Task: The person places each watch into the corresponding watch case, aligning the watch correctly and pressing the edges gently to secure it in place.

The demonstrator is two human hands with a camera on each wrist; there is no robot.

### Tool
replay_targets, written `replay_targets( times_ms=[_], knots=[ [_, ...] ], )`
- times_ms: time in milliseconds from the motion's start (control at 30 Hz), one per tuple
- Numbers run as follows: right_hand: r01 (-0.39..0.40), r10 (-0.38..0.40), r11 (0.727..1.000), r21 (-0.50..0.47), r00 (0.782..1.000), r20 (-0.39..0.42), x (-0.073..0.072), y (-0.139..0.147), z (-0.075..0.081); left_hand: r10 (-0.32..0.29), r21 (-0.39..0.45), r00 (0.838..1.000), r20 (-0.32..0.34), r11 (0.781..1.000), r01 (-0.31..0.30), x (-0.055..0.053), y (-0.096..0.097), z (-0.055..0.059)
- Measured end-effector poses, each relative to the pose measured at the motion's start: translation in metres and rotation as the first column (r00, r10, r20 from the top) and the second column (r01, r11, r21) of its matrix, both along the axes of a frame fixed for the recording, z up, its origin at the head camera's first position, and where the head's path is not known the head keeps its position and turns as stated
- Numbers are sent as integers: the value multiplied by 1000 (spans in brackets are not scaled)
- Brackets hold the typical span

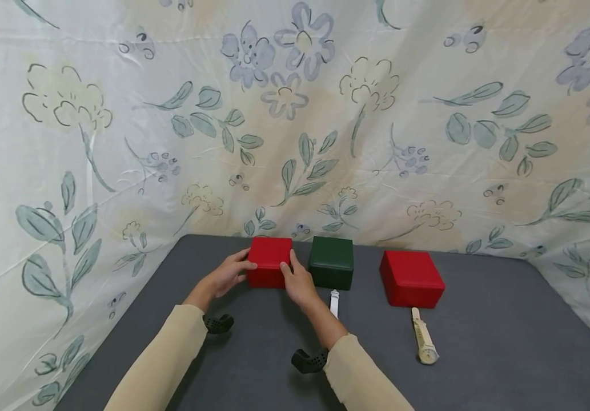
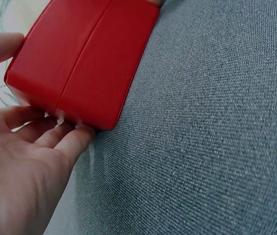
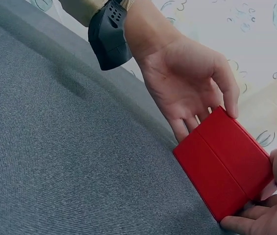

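A closed red box (image 1: 270, 264) sits on the grey cloth-covered table between my two hands. My left hand (image 1: 227, 275) holds its left side, thumb at the top edge and fingers against the side wall. On the opposite side my right hand (image 1: 301, 283) grips it, with the thumb on the front top corner. The left wrist view shows a lid seam running along the front of the red box (image 2: 79, 63), with several left fingertips under its side edge. In the right wrist view both hands flank the red box (image 3: 221, 161).
Right of the held box stands a green box (image 1: 332, 264), with a white watch strap (image 1: 334, 302) in front, partly hidden by my right forearm. Farther right are a second red box (image 1: 412, 279) and a cream wristwatch (image 1: 423, 337). A floral curtain (image 1: 295, 142) hangs behind the table.
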State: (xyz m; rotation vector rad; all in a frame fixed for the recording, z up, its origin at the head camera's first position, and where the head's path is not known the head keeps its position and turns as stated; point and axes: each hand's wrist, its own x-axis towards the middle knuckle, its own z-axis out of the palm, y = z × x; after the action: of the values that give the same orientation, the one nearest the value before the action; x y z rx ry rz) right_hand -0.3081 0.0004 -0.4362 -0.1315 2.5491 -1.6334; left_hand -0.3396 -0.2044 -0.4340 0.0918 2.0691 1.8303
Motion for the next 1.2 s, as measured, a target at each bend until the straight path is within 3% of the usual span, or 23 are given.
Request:
replay_targets(
  times_ms=[333,633,867,1200],
  knots=[
    [40,-40,999,5,999,-4,3,-3,-1,11,-8,1000,14,1000,-11,-2,2,2],
    [41,-42,998,-53,999,-21,6,0,0,18,-71,999,-33,997,-20,0,4,4],
    [43,-46,998,-51,997,-60,12,4,13,51,-188,988,-149,979,-79,3,3,12],
    [58,-62,997,-41,993,-98,21,22,39,70,-263,956,-284,953,-148,12,16,34]
  ],
)
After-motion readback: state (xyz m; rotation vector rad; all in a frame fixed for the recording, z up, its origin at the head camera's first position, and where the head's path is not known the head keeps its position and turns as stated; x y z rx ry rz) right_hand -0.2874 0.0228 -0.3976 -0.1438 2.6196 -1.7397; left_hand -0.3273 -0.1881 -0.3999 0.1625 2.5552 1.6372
